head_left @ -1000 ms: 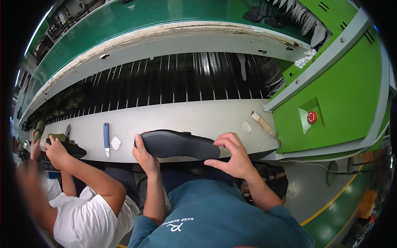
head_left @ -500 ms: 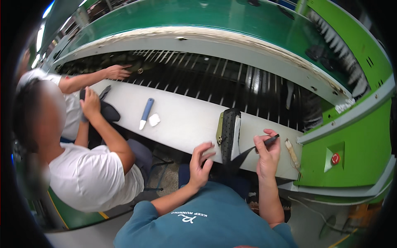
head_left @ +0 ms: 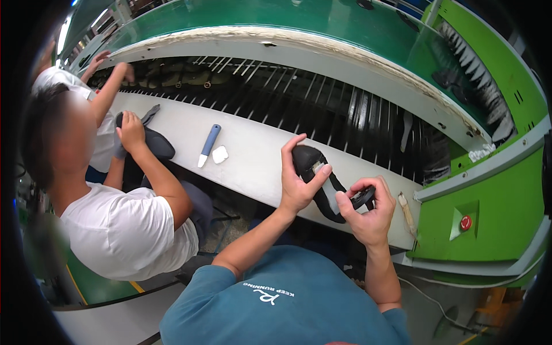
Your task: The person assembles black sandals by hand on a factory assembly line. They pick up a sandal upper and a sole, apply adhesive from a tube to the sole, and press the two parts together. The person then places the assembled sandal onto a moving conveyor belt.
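I hold a black shoe sole (head_left: 315, 167) with both hands over the front edge of the white workbench (head_left: 253, 155). My left hand (head_left: 298, 181) wraps around its upper end, thumb across a pale patch on the sole. My right hand (head_left: 368, 211) grips the lower end, fingers curled tight around it. The sole stands tilted, its inner face turned toward me.
A blue-handled tool (head_left: 208, 144) and a small white block (head_left: 219, 154) lie on the bench to my left. A person in a white shirt (head_left: 118, 230) sits at my left, pressing a black sole (head_left: 152, 144). A black slatted conveyor (head_left: 322, 103) runs behind. A red button (head_left: 466, 219) sits on the green panel.
My view has swung left and closer. The sole went from lying flat across both hands to standing tilted, and my right hand has closed around its lower end.
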Action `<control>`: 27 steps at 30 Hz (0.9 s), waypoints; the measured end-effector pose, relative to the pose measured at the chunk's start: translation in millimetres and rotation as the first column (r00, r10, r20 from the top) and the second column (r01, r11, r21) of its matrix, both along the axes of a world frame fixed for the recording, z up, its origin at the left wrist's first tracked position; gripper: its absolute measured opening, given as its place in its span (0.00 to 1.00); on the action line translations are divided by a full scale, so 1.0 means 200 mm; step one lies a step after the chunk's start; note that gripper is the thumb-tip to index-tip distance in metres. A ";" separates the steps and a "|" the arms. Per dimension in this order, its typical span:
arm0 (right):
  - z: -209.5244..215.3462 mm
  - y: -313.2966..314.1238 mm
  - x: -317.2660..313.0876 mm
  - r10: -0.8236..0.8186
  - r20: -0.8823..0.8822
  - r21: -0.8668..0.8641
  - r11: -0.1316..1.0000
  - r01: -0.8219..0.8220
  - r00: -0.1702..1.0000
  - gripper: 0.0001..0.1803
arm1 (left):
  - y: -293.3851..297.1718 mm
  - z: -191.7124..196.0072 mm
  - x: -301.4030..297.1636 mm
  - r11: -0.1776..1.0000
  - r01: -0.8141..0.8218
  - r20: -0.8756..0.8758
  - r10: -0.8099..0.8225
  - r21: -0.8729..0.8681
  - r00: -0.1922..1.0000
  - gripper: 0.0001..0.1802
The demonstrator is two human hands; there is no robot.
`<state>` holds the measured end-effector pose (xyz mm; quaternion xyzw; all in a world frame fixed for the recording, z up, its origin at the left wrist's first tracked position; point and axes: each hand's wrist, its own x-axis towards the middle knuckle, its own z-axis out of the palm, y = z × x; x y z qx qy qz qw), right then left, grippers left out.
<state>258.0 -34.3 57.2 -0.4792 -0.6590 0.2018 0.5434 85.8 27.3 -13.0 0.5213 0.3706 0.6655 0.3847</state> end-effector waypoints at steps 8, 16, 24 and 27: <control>0.06 0.00 -0.08 -0.029 -0.017 0.123 0.992 0.031 0.999 0.16 | 0.02 0.17 -0.05 0.968 0.108 -0.202 -0.062 0.227 0.977 0.50; 0.03 -0.01 -0.09 -0.031 0.081 0.112 0.994 0.022 0.996 0.20 | 0.00 0.17 -0.06 0.954 0.161 -0.229 -0.103 0.253 0.968 0.49; 0.09 -0.09 -0.05 0.161 -0.288 -0.193 0.956 -0.221 0.944 0.34 | -0.03 0.14 -0.10 0.926 0.367 -0.034 -0.366 0.083 0.930 0.41; -0.01 -0.10 -0.04 0.170 -0.539 -0.264 0.896 -0.357 0.825 0.23 | -0.08 0.11 -0.10 0.893 0.450 0.095 -0.449 0.008 0.889 0.38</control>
